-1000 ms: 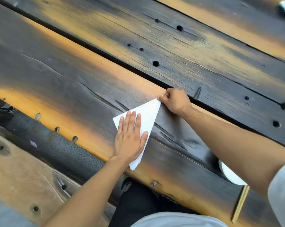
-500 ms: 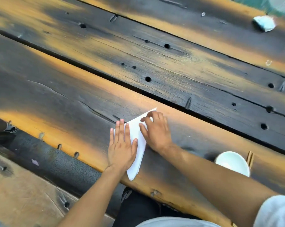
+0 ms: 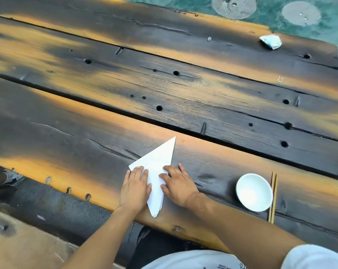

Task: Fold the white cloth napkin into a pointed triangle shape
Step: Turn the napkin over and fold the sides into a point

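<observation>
Fingers of the left hand (image 3: 135, 188) and right hand (image 3: 178, 185) lie flat, pressing the white napkin (image 3: 158, 162) at the near worktop (image 3: 242, 113) edge; already a narrow two-pointed shape, it seemingly needs only creasing or one last fold.

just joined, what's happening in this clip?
A person is folding a white napkin on a dark wooden table. It already lies as a narrow shape with one point aimed away from them and one toward them. The left hand presses its left side flat, and the right hand rests on its right edge, fingers straight. A white bowl and chopsticks sit untouched to the right.
</observation>
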